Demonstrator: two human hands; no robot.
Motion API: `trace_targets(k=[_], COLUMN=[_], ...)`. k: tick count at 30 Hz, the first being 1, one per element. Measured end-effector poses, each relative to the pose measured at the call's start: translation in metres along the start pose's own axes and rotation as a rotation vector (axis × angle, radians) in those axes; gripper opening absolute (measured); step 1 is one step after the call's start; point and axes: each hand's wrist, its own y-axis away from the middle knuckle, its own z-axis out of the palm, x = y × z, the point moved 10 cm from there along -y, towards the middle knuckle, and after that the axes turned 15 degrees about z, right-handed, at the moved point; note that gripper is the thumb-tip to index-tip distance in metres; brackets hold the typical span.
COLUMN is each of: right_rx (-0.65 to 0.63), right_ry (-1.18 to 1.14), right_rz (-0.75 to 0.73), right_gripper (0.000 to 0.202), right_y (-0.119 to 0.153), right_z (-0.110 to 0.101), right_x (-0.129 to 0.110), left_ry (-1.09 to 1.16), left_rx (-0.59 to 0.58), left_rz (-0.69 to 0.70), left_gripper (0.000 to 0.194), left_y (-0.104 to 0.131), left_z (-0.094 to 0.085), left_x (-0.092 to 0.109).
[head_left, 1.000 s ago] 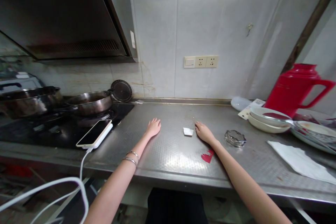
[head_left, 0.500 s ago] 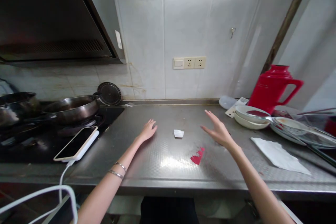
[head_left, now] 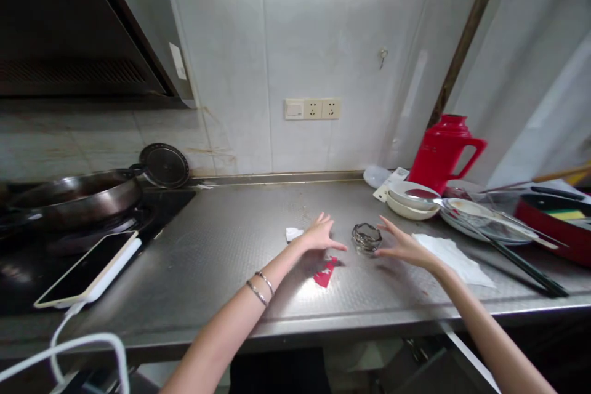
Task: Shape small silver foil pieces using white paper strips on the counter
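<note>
Between my two hands, on the steel countertop (head_left: 240,234), is a small dark metal ring-shaped piece (head_left: 366,237) with an openwork, crown-like rim; its exact kind is unclear. My right hand (head_left: 404,249) is just to the right of it, thumb and fingers apart, the fingertips close to its side; whether they touch it I cannot tell. My left hand (head_left: 318,236) hovers to its left, fingers spread with nothing in them. Below that hand lies a torn red scrap (head_left: 325,272). A small folded white paper (head_left: 293,233) is partly hidden behind my left wrist.
At left, a phone (head_left: 87,268) on a white power bank lies by the stove, near a steel pan (head_left: 78,198). To the right are stacked bowls (head_left: 410,212), a red thermos jug (head_left: 444,157), a white napkin (head_left: 455,258) and plates with utensils.
The view has turned right. My left hand has moved right, past the white paper. The dark metal piece, mostly hidden by my right hand before, now shows between both hands.
</note>
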Motion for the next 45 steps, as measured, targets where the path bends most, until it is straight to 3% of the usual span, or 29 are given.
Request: trace_targets(k=[4,10,13,21,26,30,34,40,45], right_rx=[-0.096,-0.073,-0.059,-0.044,-0.033,0.004,-0.026,-0.126,-0.231], right_ry=[-0.031,-0.083,-0.104,-0.129,-0.18,-0.161,-0.188,-0.196,-0.229], right_rz=[0.023,0.013,0.026,0.033,-0.043,-0.121,-0.233,-0.348,-0.433], right_gripper=[0.108,0.102,0.101,0.1,0.1,0.101,0.102,0.102,0.105], right_y=[-0.005,-0.013,-0.015,-0.012,-0.013,-0.014,-0.01,-0.006,0.005], right_z=[0.013,0.013,0.012,0.013,0.017,0.028,0.059,0.139,0.206], right_x=[0.005,0.014,0.016,0.004,-0.026,-0.079,-0.152,-0.26,-0.337], left_ry=[0.002,-0.017,0.014,0.156,0.19,0.165,0.098,-0.015,-0.067], left_rx=[-0.03,0.072,0.124,0.206,0.269,0.277,0.277,0.273,0.282], left_rz=[0.032,0.129,0.188,0.182,0.188,0.148,0.056,-0.134,-0.286], left_gripper=[0.101,0.085,0.075,0.061,0.067,0.072,0.077,0.078,0.084], left_y=[-0.033,-0.06,-0.063,-0.056,-0.038,-0.003,0.053,0.163,0.254], left_z=[0.026,0.038,0.037,0.03,0.004,-0.032,-0.073,-0.131,-0.169], left_x=[0.016,0.024,0.025,0.019,0.01,-0.006,-0.035,-0.086,-0.122])
